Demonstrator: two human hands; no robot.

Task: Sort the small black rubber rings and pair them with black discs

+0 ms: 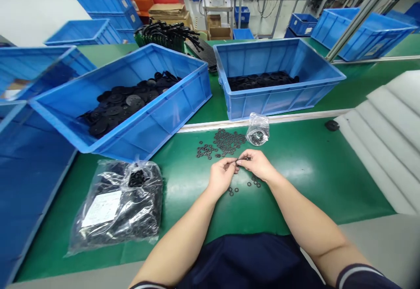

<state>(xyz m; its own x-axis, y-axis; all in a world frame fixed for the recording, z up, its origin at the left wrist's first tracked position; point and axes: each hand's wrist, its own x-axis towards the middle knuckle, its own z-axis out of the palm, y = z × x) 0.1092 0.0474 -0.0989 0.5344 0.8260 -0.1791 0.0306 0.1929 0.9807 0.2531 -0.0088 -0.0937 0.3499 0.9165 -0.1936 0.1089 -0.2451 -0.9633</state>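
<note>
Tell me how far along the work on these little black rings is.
Only partway, it seems. Done: a few rings lie apart below the hands, and the small clear bag holds some. In hand: the left hand and right hand pinch something small and dark between them. Left: the loose pile of rings on the green mat, the large plastic bag, and the black discs in the blue crate.

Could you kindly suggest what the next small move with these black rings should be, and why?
Perhaps firm the grip on the small black ring between the left hand and right hand before moving it: loose rings lie just below on the green mat.
</note>
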